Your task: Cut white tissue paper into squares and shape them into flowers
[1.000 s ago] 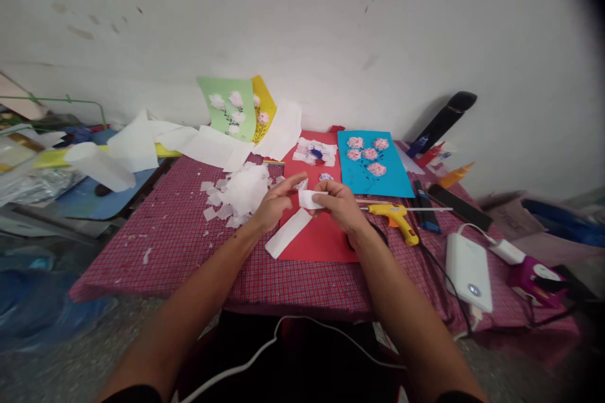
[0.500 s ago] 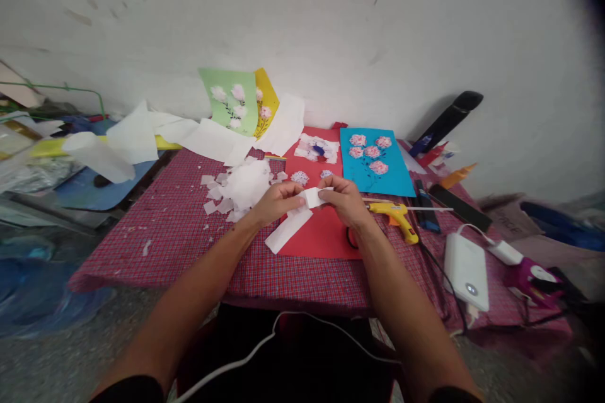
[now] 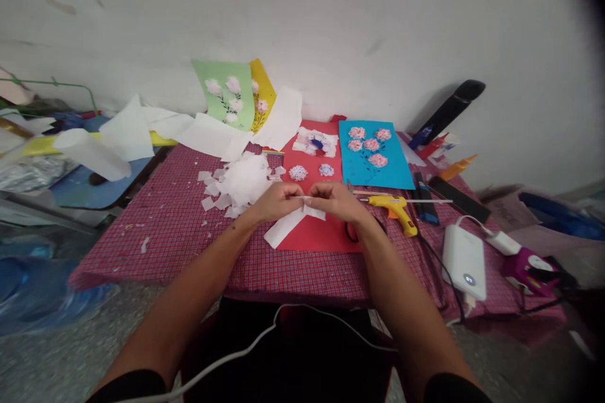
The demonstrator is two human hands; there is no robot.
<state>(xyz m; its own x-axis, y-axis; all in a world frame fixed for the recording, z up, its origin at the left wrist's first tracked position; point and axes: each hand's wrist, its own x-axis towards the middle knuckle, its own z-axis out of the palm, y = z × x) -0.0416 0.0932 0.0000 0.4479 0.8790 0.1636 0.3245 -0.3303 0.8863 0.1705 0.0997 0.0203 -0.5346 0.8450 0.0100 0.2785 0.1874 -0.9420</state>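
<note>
Over the near half of a red sheet (image 3: pixel 326 236), my left hand (image 3: pixel 281 200) and my right hand (image 3: pixel 333 199) meet, thumbs and fingers pinching a white paper strip (image 3: pixel 285 229). One end of the strip hangs down to the left; a shorter part sticks out under my right hand. Two speckled paper flowers, one left (image 3: pixel 298 173) and one right (image 3: pixel 326 170), lie just beyond my hands. Left of them is a pile of white paper pieces (image 3: pixel 246 179). Black-handled scissors (image 3: pixel 350 233) are partly hidden by my right wrist.
A blue card with pink flowers (image 3: pixel 378 157) lies behind a yellow glue gun (image 3: pixel 394 208). Farther right are a white power bank (image 3: pixel 464 261) and cables. Green (image 3: pixel 227 97) and yellow cards lean at the wall. A black cylindrical object (image 3: pixel 447 113) stands at the back right.
My hands have come closer together, and the white strip between them is now mostly covered by my fingers. The view has shifted slightly.
</note>
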